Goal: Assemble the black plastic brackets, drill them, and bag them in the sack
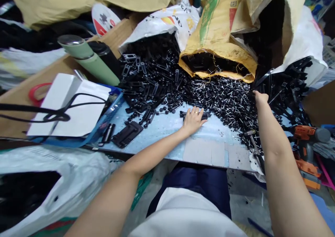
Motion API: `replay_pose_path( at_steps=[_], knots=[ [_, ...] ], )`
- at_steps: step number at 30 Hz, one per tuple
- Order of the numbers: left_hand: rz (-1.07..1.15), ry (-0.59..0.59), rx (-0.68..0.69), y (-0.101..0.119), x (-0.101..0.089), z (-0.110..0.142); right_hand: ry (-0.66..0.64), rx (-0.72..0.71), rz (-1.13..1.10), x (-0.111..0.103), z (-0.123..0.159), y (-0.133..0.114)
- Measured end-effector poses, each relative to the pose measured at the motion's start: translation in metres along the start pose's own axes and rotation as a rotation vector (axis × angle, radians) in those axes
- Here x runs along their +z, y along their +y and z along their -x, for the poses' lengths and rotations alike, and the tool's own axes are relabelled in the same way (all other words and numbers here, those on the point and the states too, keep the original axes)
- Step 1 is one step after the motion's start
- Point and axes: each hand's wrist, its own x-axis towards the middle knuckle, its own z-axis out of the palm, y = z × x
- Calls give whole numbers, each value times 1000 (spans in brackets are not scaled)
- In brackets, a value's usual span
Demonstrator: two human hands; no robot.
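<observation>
My left hand [194,118] lies flat with spread fingers over a long black plastic part [206,115] on the light blue tabletop; the middle of that part is under the hand. My right hand [260,98] is stretched out to the far right, at the edge of the pile of black-headed metal pins [222,95]. Its fingers are bent together near dark pieces, and what they pinch is too dark to make out. Left of the pins, flat black slotted plastic pieces [155,89] lie heaped. A black rectangular plastic part [127,134] sits near the front edge.
A yellow woven sack [217,27] opens toward the heaps. On the left, a blue basket [104,120] holds a white box [75,108], beside a green flask [91,62]. An orange cordless drill [305,134] and a hammer [252,137] lie at the right.
</observation>
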Motion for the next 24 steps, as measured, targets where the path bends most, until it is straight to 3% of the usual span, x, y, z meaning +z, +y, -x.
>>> replay_pose_path(
  at_steps=[2,4,7,9,13,15,19,22,24],
  knots=[
    [32,78,-126,-19,-11,-1,19,57,-74,-2,6,5],
    [46,121,-320,-47,-22,-4,-49,67,-273,-7,22,12],
    [65,132,-562,-88,-33,-19,-389,36,-823,-12,72,24],
    [102,138,-637,-105,-34,-35,-650,31,-1045,-8,120,31],
    [246,145,-755,-115,-28,-72,-852,24,-1034,19,217,41],
    [313,147,-822,-114,-29,-82,-866,-18,-1037,30,247,49],
    [372,234,-780,-109,-40,-71,-650,-283,-812,19,254,84],
    [495,271,-624,-97,-43,-38,-584,-587,-458,-6,242,111],
    [663,211,-573,-80,-39,-8,-598,-766,-219,-16,242,116]
  ],
)
